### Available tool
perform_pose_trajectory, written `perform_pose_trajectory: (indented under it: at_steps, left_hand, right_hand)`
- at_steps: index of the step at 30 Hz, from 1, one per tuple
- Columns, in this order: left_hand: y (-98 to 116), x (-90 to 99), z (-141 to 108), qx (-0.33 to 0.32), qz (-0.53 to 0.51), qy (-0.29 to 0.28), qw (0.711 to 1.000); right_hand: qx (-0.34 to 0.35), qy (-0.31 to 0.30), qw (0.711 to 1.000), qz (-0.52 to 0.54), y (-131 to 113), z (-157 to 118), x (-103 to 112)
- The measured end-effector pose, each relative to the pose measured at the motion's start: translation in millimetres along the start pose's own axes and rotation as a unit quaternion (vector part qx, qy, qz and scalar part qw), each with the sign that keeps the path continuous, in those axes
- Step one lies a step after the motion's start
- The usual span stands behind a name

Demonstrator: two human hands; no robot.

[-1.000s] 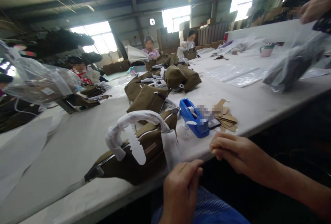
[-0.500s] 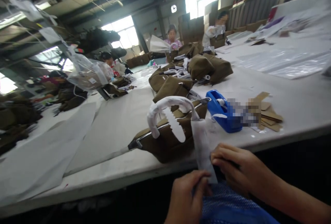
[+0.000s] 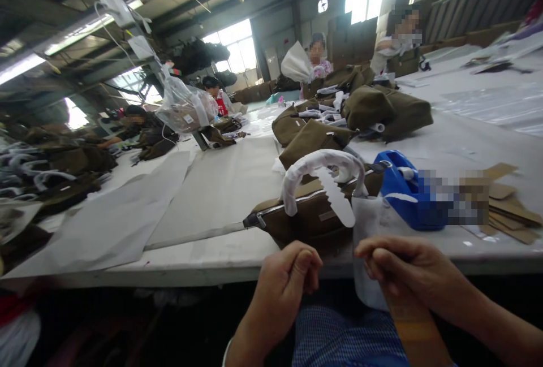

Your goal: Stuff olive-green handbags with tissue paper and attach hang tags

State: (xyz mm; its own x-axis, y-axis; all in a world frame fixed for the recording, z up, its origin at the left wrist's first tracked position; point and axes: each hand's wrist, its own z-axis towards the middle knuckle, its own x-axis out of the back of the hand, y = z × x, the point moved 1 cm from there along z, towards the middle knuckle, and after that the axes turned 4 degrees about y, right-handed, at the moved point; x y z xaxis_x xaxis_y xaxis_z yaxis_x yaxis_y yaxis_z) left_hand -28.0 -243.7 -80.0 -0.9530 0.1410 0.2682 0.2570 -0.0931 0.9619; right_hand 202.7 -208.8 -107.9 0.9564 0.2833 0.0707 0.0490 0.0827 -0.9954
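A brown handbag (image 3: pixel 314 217) lies at the table's front edge, its arched handle (image 3: pixel 326 158) wrapped in white. A white sheet (image 3: pixel 365 276) hangs from the handle's right end over the edge. My right hand (image 3: pixel 413 268) is closed at that sheet, pinching a brown strip (image 3: pixel 416 327) that hangs down over my lap; whether it grips the sheet too I cannot tell. Left of the sheet, my left hand (image 3: pixel 288 279) is closed in front of the bag, its fingertips curled out of sight. A blue tape dispenser (image 3: pixel 401 186) stands right of the bag.
Brown card pieces (image 3: pixel 511 200) lie right of the dispenser. More brown bags (image 3: pixel 382 109) are heaped behind. A large pale sheet (image 3: pixel 110 214) covers the table's left part. A post with a plastic bag (image 3: pixel 186 109) rises there. Several people work around the table.
My left hand has moved away from the white sheet to the left. A brown strip now shows in my right hand. The view has shifted, moving the scene rightward.
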Motion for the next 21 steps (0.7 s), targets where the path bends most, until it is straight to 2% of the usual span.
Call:
perform_pose_trajectory:
  at_steps: [2, 4, 6, 7, 10, 12, 13, 17, 21]
  left_hand:
    - [0.4, 12.2, 10.2, -0.049, 0.013, 0.071, 0.996]
    - [0.8, 23.2, 20.8, -0.094, 0.044, 0.168, 0.980]
    - [0.6, 31.4, 31.0, -0.112, 0.060, 0.250, 0.960]
    - [0.0, 34.0, 36.1, -0.112, 0.058, 0.264, 0.956]
    - [-2.6, 37.2, 51.0, -0.101, 0.022, 0.219, 0.970]
    - [-3.8, 37.6, 59.5, -0.095, 0.002, 0.178, 0.979]
    - [-3.8, 37.8, 63.2, -0.095, 0.002, 0.165, 0.982]
    - [2.2, 40.1, 73.8, -0.107, 0.049, 0.121, 0.986]
    - [12.1, 44.6, 79.9, -0.100, 0.065, 0.049, 0.992]
  right_hand:
    - [0.022, 0.048, 0.998, -0.039, -7.5, 9.5, 4.5]
    - [0.081, 0.099, 0.984, -0.126, -15.6, 17.6, 10.3]
    - [0.152, 0.161, 0.949, -0.225, -22.8, 23.7, 17.1]
    - [0.187, 0.194, 0.925, -0.268, -25.7, 26.2, 20.4]
    - [0.267, 0.267, 0.855, -0.355, -30.6, 33.9, 25.6]
    - [0.304, 0.266, 0.830, -0.384, -30.9, 41.4, 22.4]
    - [0.314, 0.254, 0.828, -0.389, -30.5, 45.9, 18.8]
    - [0.308, 0.161, 0.861, -0.372, -30.0, 66.4, -4.5]
    - [0.303, 0.077, 0.907, -0.283, -39.0, 81.6, -28.6]
